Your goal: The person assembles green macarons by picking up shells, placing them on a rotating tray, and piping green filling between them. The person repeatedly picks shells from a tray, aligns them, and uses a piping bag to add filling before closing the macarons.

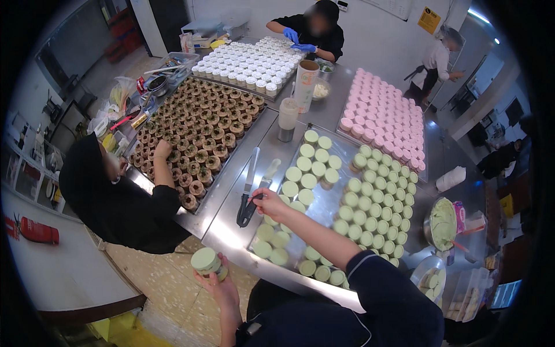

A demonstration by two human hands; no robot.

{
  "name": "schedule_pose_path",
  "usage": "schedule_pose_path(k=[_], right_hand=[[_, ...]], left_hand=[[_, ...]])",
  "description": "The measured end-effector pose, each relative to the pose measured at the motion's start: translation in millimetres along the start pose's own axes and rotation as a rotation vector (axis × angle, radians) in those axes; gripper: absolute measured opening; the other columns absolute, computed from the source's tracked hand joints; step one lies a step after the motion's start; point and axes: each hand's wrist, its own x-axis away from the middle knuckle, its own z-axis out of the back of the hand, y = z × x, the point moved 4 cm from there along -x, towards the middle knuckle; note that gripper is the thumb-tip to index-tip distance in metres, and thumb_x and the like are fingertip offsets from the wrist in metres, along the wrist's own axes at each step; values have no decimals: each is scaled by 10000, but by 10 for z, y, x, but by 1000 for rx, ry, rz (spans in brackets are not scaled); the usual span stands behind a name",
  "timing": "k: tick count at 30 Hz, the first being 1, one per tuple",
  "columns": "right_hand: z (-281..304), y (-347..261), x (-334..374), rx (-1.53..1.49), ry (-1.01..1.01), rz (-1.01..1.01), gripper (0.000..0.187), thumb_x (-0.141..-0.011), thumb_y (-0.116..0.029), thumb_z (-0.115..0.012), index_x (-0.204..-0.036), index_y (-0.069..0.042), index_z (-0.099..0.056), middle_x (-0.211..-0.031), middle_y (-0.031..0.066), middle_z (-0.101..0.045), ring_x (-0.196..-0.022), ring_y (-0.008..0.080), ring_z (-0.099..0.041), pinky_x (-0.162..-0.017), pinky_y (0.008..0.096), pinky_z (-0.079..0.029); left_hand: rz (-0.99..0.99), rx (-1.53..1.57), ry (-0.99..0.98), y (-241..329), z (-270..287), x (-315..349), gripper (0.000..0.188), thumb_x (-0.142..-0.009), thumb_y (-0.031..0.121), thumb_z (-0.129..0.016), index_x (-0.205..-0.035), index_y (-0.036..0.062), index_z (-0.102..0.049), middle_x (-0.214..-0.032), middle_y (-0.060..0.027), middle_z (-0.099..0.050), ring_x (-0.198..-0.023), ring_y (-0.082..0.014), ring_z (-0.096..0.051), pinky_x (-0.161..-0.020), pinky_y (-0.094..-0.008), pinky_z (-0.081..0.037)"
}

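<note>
My left hand (222, 289) is closed around a small clear cup with a smooth pale green top (206, 259), held out over the table's near edge. My right hand (269, 205) reaches across the steel table, its fingers pinched on the black handle of a palette knife whose blade (270, 171) is smeared pale green. Just left of it lies another palette knife with a long bare blade (252, 169); the two black handles overlap. Beneath my right forearm is a metal tray (328, 203) holding many green-topped cups (370, 217), with bare metal between the groups.
Brown-topped cups (202, 133) fill a tray where a co-worker (121, 196) works at left. Behind stand white-topped cups (254, 63) and another gloved co-worker (315, 29). Pink-topped cups (384, 115) stand far right, a bowl of green cream (442, 222) at right, and a paper towel roll (305, 87) mid-table.
</note>
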Motion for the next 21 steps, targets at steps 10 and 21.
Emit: schedule_pose_path(k=[10,21], right_hand=[[167,715,-1177,1007,455,97,263,-775,-26,-456,-1034,-14,-497,-967,284,-529,-911,439,-558,-780,454,-480],[213,-1,-575,1002,366,435,302,-679,77,-472,-967,-12,-472,-1032,228,-423,-851,398,-532,-764,434,-455]], left_hand=[[-68,-171,67,181,342,-154,624,-842,287,-571,-1300,40,-227,-1259,-173,-367,-1140,-321,-426,-1044,-453,-307],[3,-64,-54,170,306,-210,689,-831,362,-577,-1308,-26,-265,-1262,-185,-387,-1172,-300,-411,-1044,-381,-329]])
